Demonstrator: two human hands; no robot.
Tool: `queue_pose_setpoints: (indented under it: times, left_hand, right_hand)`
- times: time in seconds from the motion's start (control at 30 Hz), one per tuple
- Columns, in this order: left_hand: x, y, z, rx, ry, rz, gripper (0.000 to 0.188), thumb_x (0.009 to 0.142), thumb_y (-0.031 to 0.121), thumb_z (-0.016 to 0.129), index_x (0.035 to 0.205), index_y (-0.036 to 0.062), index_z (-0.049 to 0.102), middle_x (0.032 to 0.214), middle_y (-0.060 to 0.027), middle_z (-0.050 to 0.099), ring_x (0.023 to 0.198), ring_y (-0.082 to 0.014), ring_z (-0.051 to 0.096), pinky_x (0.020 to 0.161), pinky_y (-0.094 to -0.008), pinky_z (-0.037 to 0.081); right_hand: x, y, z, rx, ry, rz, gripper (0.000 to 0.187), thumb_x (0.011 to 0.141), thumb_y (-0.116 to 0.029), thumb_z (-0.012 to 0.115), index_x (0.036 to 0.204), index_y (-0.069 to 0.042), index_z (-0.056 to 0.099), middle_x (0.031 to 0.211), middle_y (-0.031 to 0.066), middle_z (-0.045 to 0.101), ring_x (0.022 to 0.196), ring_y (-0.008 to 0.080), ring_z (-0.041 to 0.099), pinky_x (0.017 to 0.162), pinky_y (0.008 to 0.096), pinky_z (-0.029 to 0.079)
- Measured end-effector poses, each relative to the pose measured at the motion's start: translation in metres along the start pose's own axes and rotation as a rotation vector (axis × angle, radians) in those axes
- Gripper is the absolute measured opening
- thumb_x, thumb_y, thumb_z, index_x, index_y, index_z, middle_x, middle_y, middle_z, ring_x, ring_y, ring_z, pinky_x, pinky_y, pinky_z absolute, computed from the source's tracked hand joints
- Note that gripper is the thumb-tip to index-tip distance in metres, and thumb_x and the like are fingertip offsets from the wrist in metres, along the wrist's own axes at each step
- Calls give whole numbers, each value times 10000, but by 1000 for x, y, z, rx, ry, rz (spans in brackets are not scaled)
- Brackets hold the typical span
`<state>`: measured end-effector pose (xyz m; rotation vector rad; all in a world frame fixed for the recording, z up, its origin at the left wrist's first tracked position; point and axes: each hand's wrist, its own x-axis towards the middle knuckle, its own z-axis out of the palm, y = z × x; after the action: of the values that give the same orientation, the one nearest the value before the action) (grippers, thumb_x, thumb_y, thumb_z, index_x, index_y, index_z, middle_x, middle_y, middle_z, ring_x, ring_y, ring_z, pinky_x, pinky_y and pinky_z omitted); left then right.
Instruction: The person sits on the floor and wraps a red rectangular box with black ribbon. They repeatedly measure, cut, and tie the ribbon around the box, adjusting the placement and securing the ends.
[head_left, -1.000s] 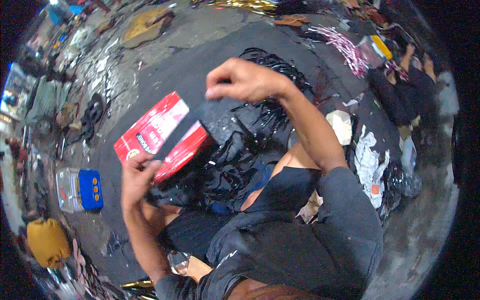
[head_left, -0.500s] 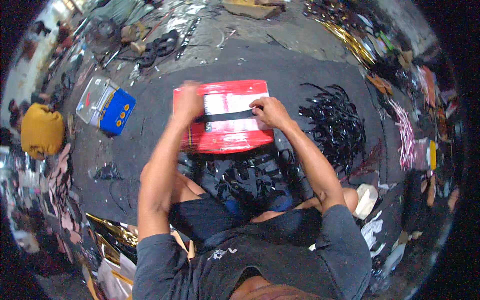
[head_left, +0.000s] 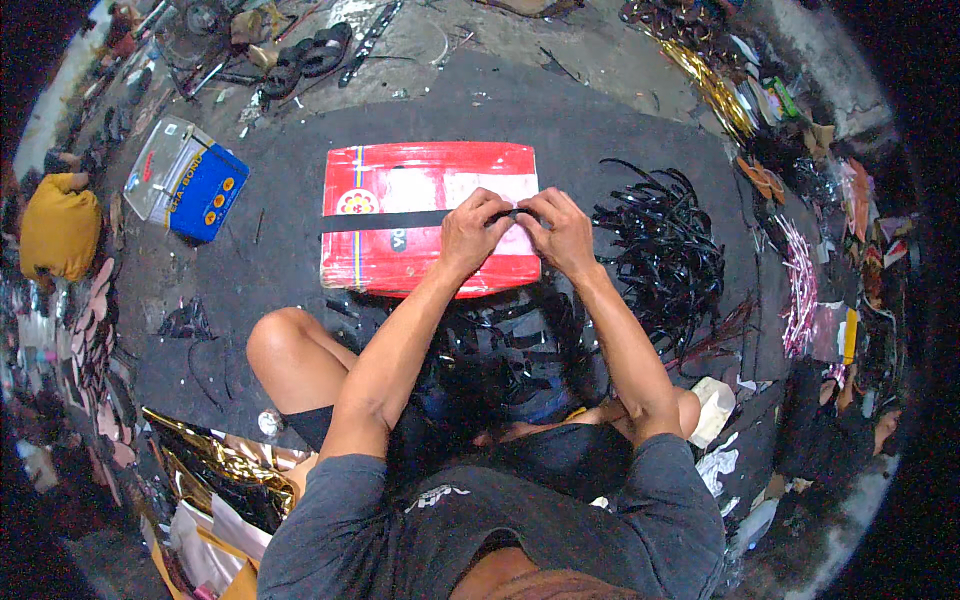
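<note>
A red and white box or block with a shiny wrapped surface sits in front of my crossed legs. Flat across its top runs a black strip, from its left edge towards the right. Near the right side my left hand pinches the strip, fingers bent and knuckles up. Just beside it my right hand pinches the strip's end, and the fingertips of both hands nearly meet. The strip between the fingertips is mostly hidden.
Right of the box lies a heap of shiny black strips. A blue and clear container stands at the left, with a mustard-yellow bundle beyond it. Pink-white strips, gold strips and scraps lie around the dark mat.
My left hand has moved right along the strip, from the box's left side to beside my right hand. My right hand has shifted slightly and still pinches the strip's right end.
</note>
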<state>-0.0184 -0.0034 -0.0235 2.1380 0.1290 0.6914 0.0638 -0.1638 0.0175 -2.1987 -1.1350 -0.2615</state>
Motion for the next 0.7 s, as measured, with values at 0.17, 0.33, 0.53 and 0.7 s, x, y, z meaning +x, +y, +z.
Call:
queue_pose_setpoints:
  times: [0.17, 0.33, 0.53, 0.7]
  left_hand:
    - [-4, -4, 2, 86, 9, 74, 147, 817, 177, 771, 930, 87, 743, 954, -59, 686, 852, -248, 700, 737, -358, 573]
    - [-6, -7, 4, 152, 8, 173, 154, 809, 180, 767, 922, 78, 743, 952, -58, 690, 880, -246, 697, 753, -359, 574]
    - [0, 4, -4, -1, -56, -9, 164, 795, 188, 760, 936, 104, 752, 958, -64, 692, 878, -248, 693, 768, -376, 568]
    - [1, -2, -2, 25, -39, 25, 152, 810, 200, 749, 935, 113, 759, 950, -65, 690, 864, -245, 689, 761, -369, 559]
  right_hand:
    - [-5, 5, -7, 8, -44, -8, 186, 841, -224, 757, 970, -92, 737, 941, 64, 629, 844, 249, 667, 730, 378, 552]
    - [-6, 14, -9, 39, -121, -57, 196, 834, -198, 763, 1000, -96, 745, 951, 82, 614, 854, 251, 669, 739, 376, 559]
    - [-4, 19, -11, 77, -118, -65, 205, 833, -211, 769, 1006, -103, 757, 955, 98, 604, 839, 263, 660, 721, 371, 558]
    - [-8, 17, -2, 156, -63, 77, 196, 814, -187, 788, 987, -98, 772, 929, 95, 594, 816, 232, 647, 693, 355, 545]
